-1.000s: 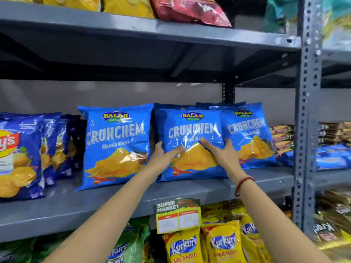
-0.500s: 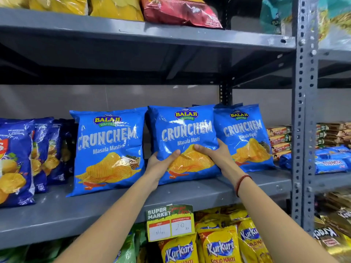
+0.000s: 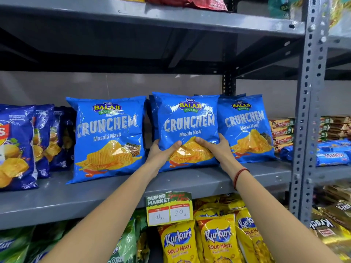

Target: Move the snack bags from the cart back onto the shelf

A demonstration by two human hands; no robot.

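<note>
Head view: left hand and right hand are both gripping the lower half of the middle chip bag, thumbs on its front. Bag is standing upright on the shelf, between two matching bags. Looks like this one is nearly placed, not released yet. Cart isn't showing, so can't tell how many are left.
</note>
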